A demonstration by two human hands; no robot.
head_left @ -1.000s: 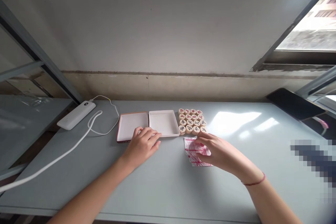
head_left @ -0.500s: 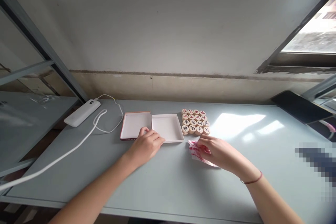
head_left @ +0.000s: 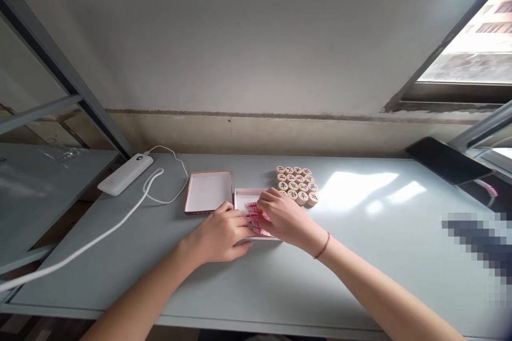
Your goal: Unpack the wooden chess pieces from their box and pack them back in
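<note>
A shallow white box lies on the desk, now partly covered by both hands. My left hand grips its near left edge, fingers over the wall and thumb at the front. Inside the box is a thin, crumpled sheet with red print on white. My right hand pinches this sheet from above, its fingertips partly hidden. Just left of the box sits a red-edged lid, its pale inside facing up. Behind my right hand, round wooden xiangqi pieces stand in close rows, some marked red, others black.
A white power bank with a white cable takes up the desk's left side. At the far right lies a dark flat object. Metal frame posts rise at the left, and a wall borders the back.
My right hand has carried the printed sheet leftward from the desk into the white box. The box has shifted toward me, and my left hand has changed its hold to the near left edge.
</note>
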